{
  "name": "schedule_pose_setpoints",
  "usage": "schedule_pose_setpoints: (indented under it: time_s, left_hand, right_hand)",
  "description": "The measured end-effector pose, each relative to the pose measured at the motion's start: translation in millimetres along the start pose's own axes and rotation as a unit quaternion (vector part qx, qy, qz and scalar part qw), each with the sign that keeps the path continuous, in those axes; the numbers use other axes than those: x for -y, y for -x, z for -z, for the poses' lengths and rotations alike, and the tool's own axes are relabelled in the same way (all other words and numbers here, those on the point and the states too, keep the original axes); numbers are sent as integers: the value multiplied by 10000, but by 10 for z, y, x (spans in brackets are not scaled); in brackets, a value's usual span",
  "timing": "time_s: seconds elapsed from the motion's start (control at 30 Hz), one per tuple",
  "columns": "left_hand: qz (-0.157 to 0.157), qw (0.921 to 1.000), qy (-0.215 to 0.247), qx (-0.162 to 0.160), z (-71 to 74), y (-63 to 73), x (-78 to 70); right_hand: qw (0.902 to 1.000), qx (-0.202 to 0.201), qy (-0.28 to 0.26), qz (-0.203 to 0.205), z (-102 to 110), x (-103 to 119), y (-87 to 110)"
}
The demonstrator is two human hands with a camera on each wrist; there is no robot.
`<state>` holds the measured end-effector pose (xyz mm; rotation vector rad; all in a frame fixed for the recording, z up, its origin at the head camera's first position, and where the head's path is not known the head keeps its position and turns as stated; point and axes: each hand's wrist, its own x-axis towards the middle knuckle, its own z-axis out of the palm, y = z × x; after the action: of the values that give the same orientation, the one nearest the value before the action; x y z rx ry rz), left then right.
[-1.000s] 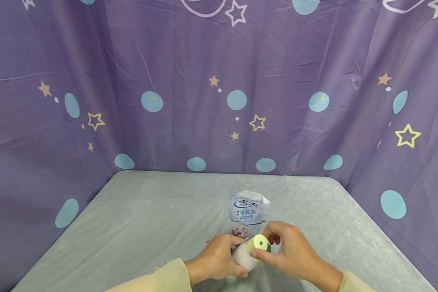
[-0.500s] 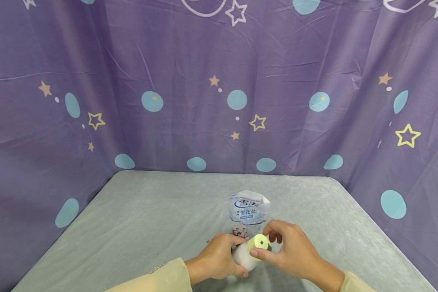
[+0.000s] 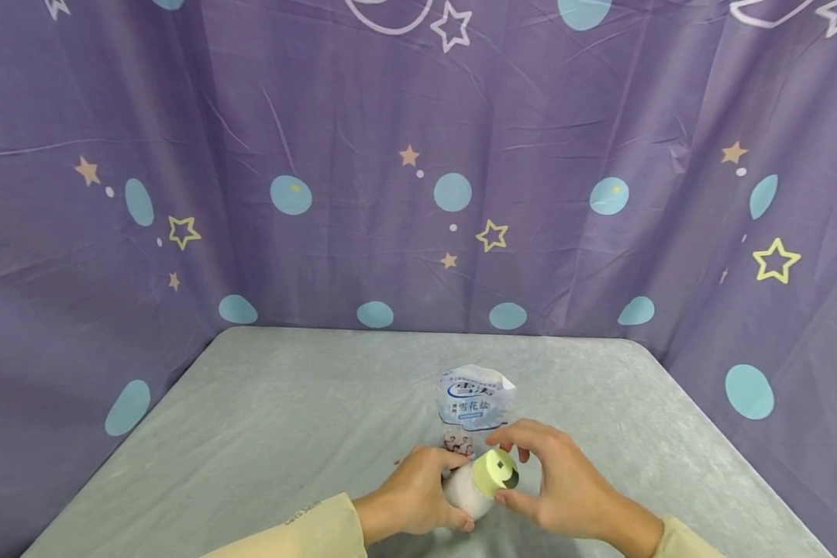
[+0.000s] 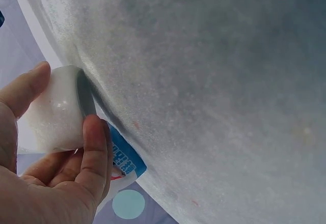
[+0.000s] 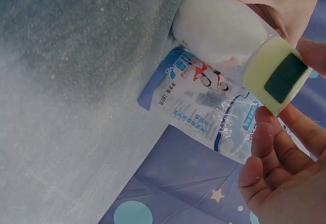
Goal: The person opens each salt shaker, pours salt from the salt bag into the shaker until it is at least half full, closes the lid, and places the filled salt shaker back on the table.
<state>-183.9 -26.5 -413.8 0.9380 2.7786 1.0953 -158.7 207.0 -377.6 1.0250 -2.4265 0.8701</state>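
A salt shaker (image 3: pixel 469 490), a clear bottle filled with white grains, tilts on the table near its front. My left hand (image 3: pixel 418 490) grips the bottle's body, thumb on one side and fingers on the other; its base shows in the left wrist view. The pale yellow-green cap (image 5: pixel 270 76) has a dark green patch (image 5: pixel 286 78) on its side. With thumb and fingertips on opposite sides, my right hand (image 3: pixel 558 484) pinches that cap. The other fingers of the right hand (image 5: pixel 285 168) are loosely bent below the cap in the right wrist view.
Just behind the shaker stands a white-and-blue printed salt pouch (image 3: pixel 476 399), its lower part partly hidden by the hands. A grey cloth covers the table (image 3: pixel 286 418). Purple curtains (image 3: pixel 363 256) with stars and dots surround its back and sides.
On the cap my right thumb has shifted right and the index finger left. The cap has turned, showing more of its dark green patch. The left hand and pouch stay put.
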Motion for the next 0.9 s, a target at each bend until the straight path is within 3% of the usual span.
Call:
schedule_pose_setpoints:
  time_s: [0.47, 0.9]
  left_hand:
    - [111, 9999, 55, 91, 13, 4, -12]
    - [-37, 10000, 30, -10, 0, 3, 7]
  right_hand:
    - [9999, -128, 34, 108, -21, 5, -12]
    - [9990, -417, 173, 67, -62, -7, -10]
